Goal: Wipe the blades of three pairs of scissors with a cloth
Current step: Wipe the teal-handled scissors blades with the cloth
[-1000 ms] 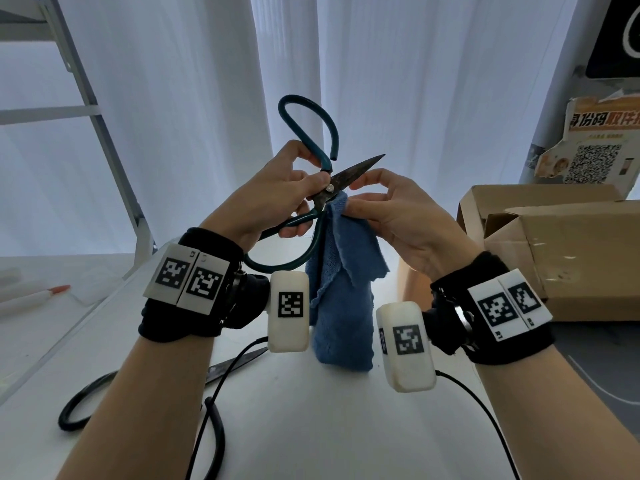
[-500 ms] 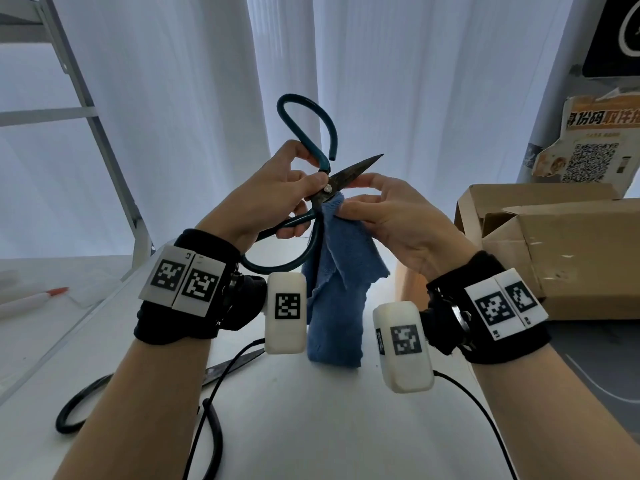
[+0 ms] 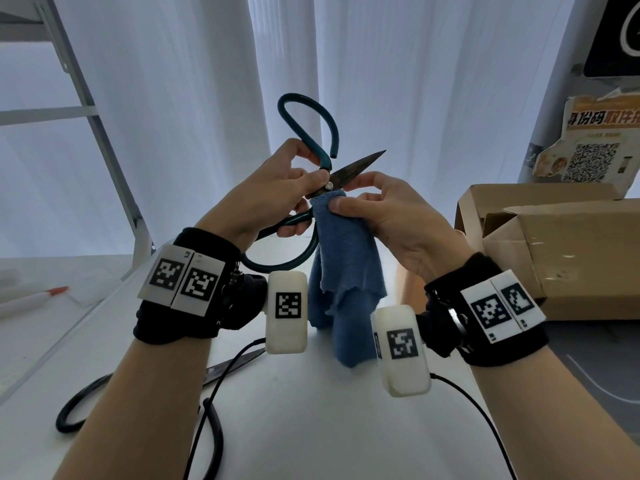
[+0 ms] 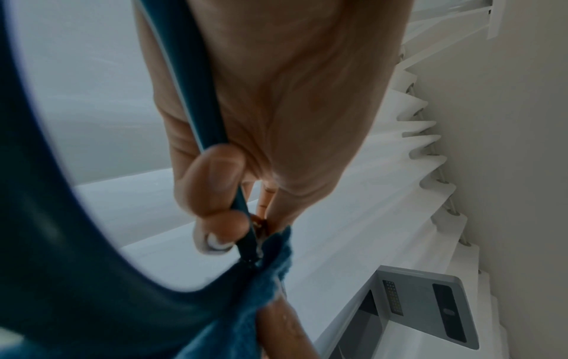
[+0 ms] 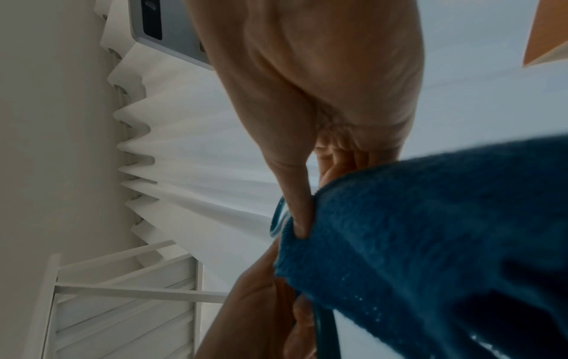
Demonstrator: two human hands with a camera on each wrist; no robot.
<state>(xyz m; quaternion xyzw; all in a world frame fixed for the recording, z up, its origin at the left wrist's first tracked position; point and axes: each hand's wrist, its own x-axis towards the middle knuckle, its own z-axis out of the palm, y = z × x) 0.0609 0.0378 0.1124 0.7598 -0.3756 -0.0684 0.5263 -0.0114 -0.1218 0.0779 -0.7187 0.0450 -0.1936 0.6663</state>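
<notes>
Teal-handled scissors are held up in front of me, blades spread, one dark blade pointing up right. My left hand grips them at the pivot and lower handle. A blue cloth hangs from the lower blade, which it hides. My right hand pinches the cloth round that blade just beside the pivot, thumb on the near side. A second pair of black-handled scissors lies on the white table under my left forearm.
A cardboard box stands at the right edge of the table. A white pen with an orange tip lies at the left. A metal ladder frame leans at the back left before white curtains. Cables trail from both wrist cameras.
The right hand's pinch on the cloth stays close to the pivot, shifting only slightly. The scissors keep the same pose in the left hand.
</notes>
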